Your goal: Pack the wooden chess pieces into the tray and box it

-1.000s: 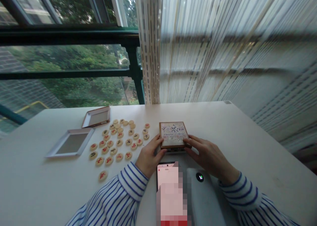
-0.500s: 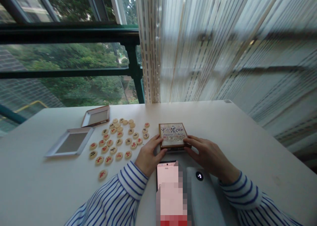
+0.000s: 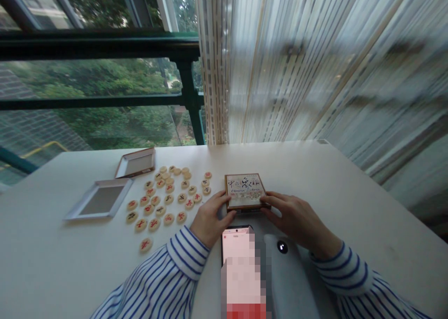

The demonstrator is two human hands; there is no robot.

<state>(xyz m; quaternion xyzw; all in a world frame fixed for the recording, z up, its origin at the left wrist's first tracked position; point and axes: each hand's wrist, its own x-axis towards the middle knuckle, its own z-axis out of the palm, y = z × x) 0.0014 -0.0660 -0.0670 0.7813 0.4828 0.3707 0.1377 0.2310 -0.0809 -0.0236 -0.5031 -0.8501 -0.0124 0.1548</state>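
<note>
A small Chinese chess box with a wooden-brown edge and a printed top lies on the white table. My left hand grips its left side, with the thumb at the near corner and the fingers along the edge. On the opposite side, my right hand holds the near right corner, fingers on the top and thumb at the front. Left of the box, several round chess pieces with red or black characters are spread out, some of them overlapping.
Beyond the pieces at the left lie an open box lid and a shallow white tray. A phone with a lit pink screen and a white device with a round black display sit near me. A curtain hangs behind the table.
Both hands stay on the chess box, which keeps its place. Only a very slight shift of the camera shows.
</note>
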